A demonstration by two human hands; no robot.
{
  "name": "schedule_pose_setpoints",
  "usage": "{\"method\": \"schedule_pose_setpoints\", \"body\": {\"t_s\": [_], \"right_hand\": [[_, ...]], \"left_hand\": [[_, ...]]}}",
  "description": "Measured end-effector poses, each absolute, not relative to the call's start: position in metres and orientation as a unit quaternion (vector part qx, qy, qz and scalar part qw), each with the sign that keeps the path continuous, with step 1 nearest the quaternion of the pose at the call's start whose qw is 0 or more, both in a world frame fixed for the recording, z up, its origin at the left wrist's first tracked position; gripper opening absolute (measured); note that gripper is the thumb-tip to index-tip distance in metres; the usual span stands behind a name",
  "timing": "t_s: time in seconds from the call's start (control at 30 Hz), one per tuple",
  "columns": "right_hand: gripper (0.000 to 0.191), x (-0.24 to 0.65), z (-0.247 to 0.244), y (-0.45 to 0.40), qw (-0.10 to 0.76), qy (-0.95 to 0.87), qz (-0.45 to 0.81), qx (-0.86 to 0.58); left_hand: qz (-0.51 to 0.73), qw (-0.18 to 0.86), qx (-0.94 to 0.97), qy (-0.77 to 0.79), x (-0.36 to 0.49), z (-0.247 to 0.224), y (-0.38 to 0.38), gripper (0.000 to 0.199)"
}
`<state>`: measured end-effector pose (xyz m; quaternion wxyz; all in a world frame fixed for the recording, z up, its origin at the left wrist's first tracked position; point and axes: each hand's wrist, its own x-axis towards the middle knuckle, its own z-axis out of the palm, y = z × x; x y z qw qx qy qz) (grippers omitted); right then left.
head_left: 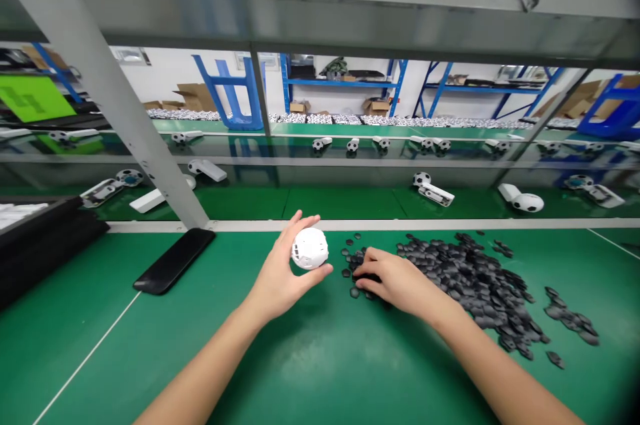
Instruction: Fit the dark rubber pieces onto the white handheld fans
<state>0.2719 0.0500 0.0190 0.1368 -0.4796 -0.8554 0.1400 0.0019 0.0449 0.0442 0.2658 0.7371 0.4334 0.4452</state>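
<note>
Between the thumb and fingers of my left hand point(283, 272) is a white plastic ball shell point(311, 248), held up above the green work surface point(310, 358). Small slots show on the shell's left side. My right hand point(393, 276) reaches into a small cluster of black pentagon-shaped pieces point(355, 292), its thumb and fingertips bent together among them. Whether a piece is pinched there is hidden by the fingers. A larger heap of the same black pieces point(467, 278) spreads to the right of that hand.
A black phone-like slab point(175, 261) lies at left near a grey metal post point(125, 92). Past the table's pale edge, a belt point(340, 202) carries white arms with football-patterned balls point(433, 193). Black sheets point(45, 252) are stacked far left. Blue stools point(233, 95) stand behind.
</note>
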Motion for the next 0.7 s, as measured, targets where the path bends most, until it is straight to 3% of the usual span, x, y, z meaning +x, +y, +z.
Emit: {"method": "schedule_pose_setpoints", "body": {"t_s": [0.1, 0.17, 0.23, 0.43, 0.7], "right_hand": [[0.022, 0.267, 0.018, 0.051, 0.135, -0.862, 0.123, -0.473], [0.026, 0.266, 0.019, 0.052, 0.161, -0.858, 0.13, -0.471], [0.027, 0.266, 0.021, 0.053, 0.221, -0.826, 0.181, -0.485], [0.026, 0.252, 0.03, 0.041, 0.38, -0.626, 0.497, -0.466], [0.022, 0.222, 0.025, 0.021, 0.414, -0.631, 0.486, -0.441]], "left_hand": [[0.402, 0.15, 0.773, 0.467, -0.003, 0.046, 0.047, 0.062], [0.372, 0.132, 0.764, 0.51, -0.005, 0.048, 0.044, 0.06], [0.361, 0.172, 0.739, 0.542, -0.005, 0.05, 0.039, 0.061], [0.386, 0.278, 0.705, 0.525, 0.015, 0.035, 0.024, 0.058], [0.337, 0.313, 0.741, 0.489, 0.021, 0.026, 0.018, 0.066]]}}
